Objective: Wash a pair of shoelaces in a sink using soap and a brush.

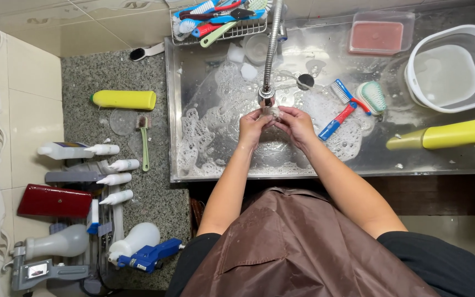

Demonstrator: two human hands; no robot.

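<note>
Left hand (253, 125): pinches a small pale object (273, 112) under the faucet head (266, 97).
Right hand (296, 124): pinches the same piece from the other side.
Slip risk: soapy fingers may drop it into the foamy sink (215, 110).
Snag risk: elbows near brush (337, 121).

A foamy steel sink (193, 110) holds brushes (353, 102), beside a granite counter (83, 71) with a yellow bottle (125, 99)
</note>
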